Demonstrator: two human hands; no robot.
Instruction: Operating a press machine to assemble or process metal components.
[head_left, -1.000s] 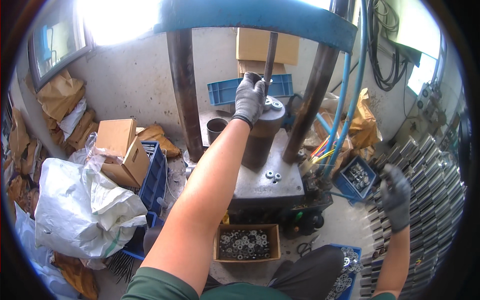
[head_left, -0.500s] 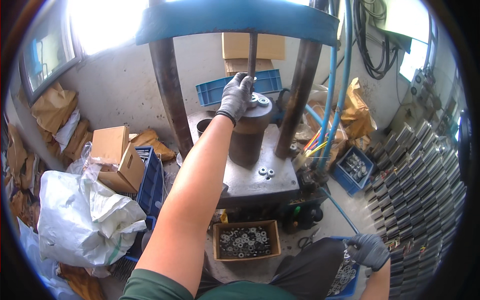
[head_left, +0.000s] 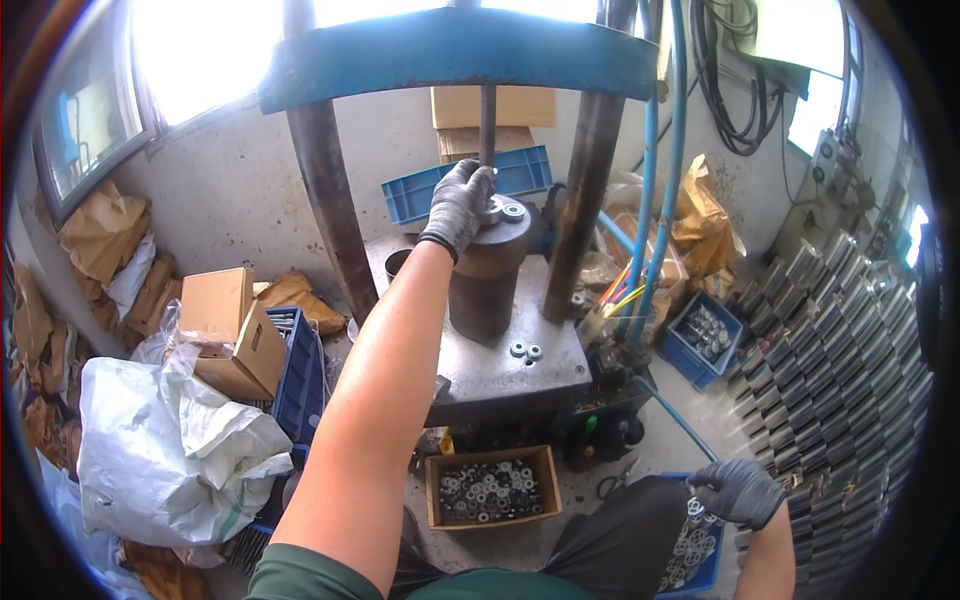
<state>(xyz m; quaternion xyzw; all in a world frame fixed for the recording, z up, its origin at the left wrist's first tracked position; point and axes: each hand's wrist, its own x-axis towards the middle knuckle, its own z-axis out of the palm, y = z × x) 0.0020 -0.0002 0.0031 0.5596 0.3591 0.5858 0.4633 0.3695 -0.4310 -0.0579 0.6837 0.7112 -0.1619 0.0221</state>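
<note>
With curled left grey-gloved hand (head_left: 460, 207) up at slim dark metal rod (head_left: 488, 125); cannot tell if clamped on it. Upright along long axis, nearer left, above round dark steel cylinder (head_left: 484, 295). With right grey-gloved hand (head_left: 740, 493) well apart, low, by blue plastic crate (head_left: 714, 560) of silver metal rings (head_left: 692, 545); cannot tell if gripping anything.

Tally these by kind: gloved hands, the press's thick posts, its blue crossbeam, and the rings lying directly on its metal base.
Gloved hands: 2
Thick posts: 2
Blue crossbeam: 1
Rings directly on the metal base: 2
Total: 7
</note>
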